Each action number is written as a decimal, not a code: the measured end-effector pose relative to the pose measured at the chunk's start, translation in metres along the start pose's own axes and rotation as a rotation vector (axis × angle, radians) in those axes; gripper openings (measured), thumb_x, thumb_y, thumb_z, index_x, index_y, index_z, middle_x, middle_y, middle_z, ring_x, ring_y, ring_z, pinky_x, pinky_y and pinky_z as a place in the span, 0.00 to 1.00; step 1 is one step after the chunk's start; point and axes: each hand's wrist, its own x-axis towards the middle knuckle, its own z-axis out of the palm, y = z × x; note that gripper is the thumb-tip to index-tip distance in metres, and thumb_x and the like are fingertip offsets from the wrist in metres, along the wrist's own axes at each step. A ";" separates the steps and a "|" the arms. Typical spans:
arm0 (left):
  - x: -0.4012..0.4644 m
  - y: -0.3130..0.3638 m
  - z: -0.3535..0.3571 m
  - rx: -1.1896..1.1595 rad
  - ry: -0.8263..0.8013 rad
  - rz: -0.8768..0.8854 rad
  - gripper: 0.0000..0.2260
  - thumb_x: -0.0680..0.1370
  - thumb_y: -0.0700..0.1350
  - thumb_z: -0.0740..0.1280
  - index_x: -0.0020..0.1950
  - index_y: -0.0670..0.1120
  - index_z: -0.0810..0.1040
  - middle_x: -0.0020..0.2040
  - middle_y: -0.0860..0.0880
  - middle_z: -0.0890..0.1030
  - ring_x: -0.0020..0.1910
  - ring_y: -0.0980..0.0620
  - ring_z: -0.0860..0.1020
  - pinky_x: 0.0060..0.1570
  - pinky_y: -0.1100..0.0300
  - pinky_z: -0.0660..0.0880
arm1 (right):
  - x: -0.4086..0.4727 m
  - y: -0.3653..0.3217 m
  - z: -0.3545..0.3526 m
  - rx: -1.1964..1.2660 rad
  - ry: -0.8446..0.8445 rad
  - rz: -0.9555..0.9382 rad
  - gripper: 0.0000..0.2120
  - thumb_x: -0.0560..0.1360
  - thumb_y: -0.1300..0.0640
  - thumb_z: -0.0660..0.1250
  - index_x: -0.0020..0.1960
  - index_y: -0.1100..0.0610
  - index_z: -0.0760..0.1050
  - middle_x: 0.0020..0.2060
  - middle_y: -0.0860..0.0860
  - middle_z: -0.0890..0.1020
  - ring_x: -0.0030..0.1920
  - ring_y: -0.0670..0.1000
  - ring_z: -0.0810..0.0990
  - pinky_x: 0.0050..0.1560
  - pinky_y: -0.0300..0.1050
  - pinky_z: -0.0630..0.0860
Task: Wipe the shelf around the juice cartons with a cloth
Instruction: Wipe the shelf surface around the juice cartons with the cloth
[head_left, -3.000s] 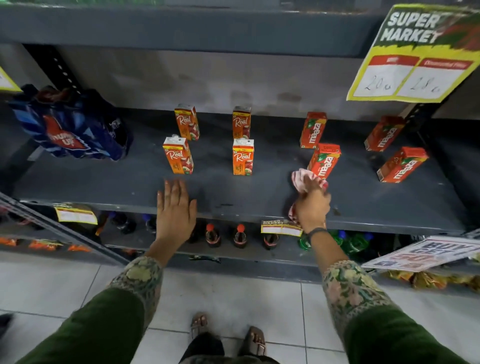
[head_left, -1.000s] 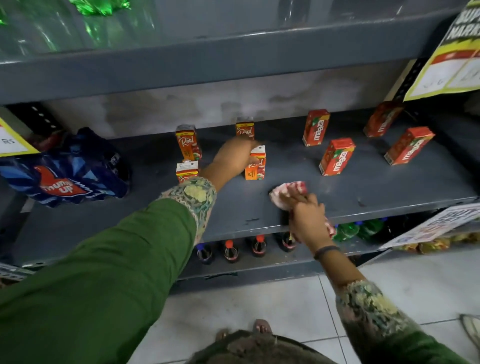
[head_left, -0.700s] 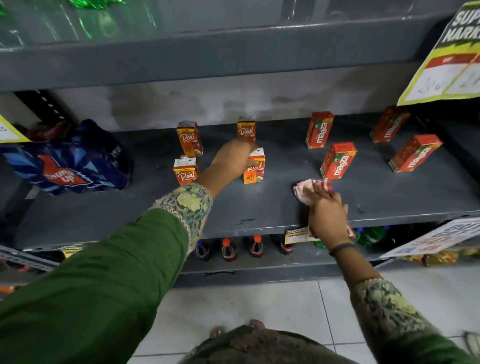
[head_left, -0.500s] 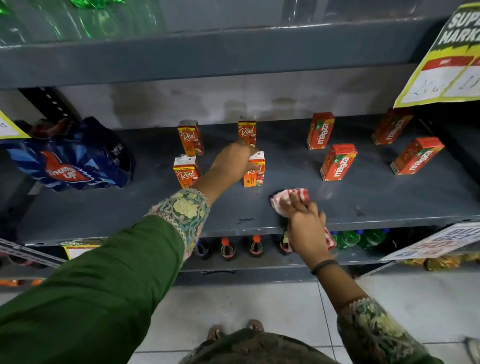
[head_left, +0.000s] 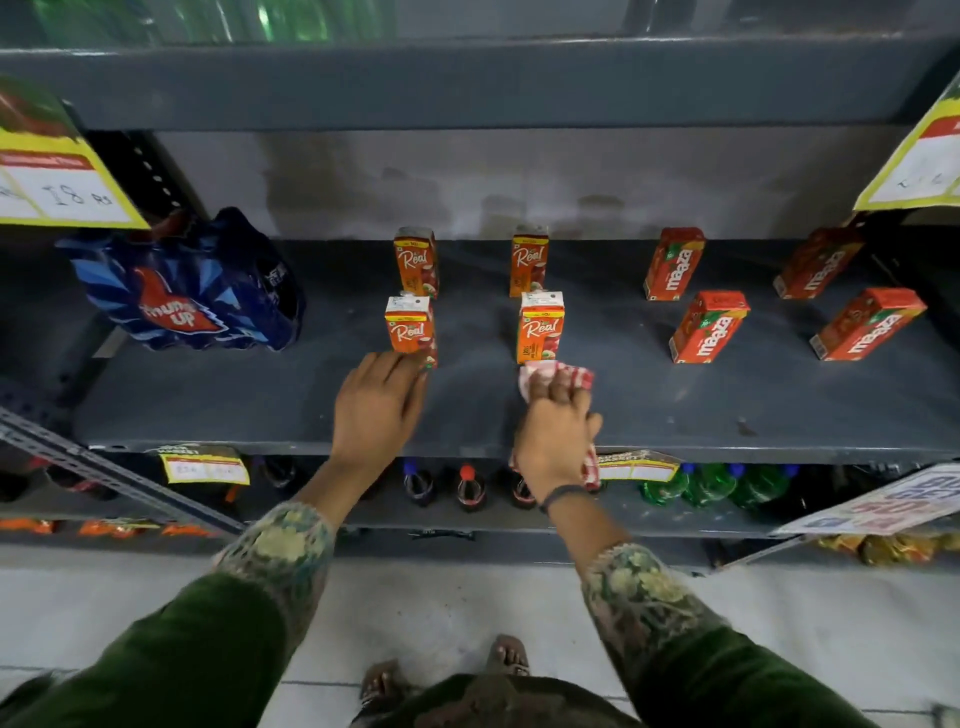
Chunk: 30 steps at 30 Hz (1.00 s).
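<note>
Several orange Real juice cartons (head_left: 539, 326) stand in two rows on the dark grey shelf (head_left: 260, 405); several red Maaza cartons (head_left: 707, 326) lie tilted to the right. My right hand (head_left: 556, 436) is shut on a red-and-white checked cloth (head_left: 558, 375), pressed to the shelf just in front of the front right Real carton. My left hand (head_left: 379, 402) rests flat on the shelf with fingers apart, fingertips at the base of the front left Real carton (head_left: 410, 328).
A blue Thums Up bottle pack (head_left: 182, 291) sits at the shelf's left. Yellow price signs hang at the upper left (head_left: 57, 176) and upper right (head_left: 919, 166). Bottles (head_left: 467, 486) line the lower shelf. A metal strut (head_left: 104, 475) slants at lower left.
My left hand has let go of the front right Real carton and drawn back to the front left one. The cloth hand has slid toward that right carton.
</note>
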 end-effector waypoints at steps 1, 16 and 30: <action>-0.013 -0.015 -0.003 0.029 -0.018 -0.035 0.14 0.78 0.45 0.57 0.56 0.41 0.78 0.46 0.42 0.82 0.43 0.41 0.77 0.39 0.49 0.77 | -0.004 -0.015 0.004 0.000 -0.013 -0.017 0.28 0.72 0.68 0.59 0.72 0.58 0.58 0.73 0.59 0.62 0.72 0.64 0.56 0.57 0.56 0.66; -0.078 -0.217 -0.057 0.211 -0.365 -0.404 0.25 0.78 0.49 0.61 0.71 0.37 0.63 0.70 0.34 0.66 0.72 0.35 0.61 0.69 0.38 0.60 | -0.066 -0.156 0.058 0.038 -0.093 -0.373 0.31 0.71 0.69 0.60 0.71 0.50 0.63 0.74 0.53 0.63 0.66 0.63 0.63 0.57 0.56 0.66; -0.084 -0.256 -0.047 0.114 -0.593 -0.438 0.30 0.79 0.57 0.51 0.76 0.43 0.46 0.77 0.40 0.46 0.76 0.39 0.44 0.74 0.42 0.43 | -0.051 -0.227 0.099 0.168 -0.003 -0.379 0.31 0.70 0.70 0.58 0.71 0.52 0.63 0.74 0.53 0.62 0.75 0.57 0.56 0.66 0.58 0.64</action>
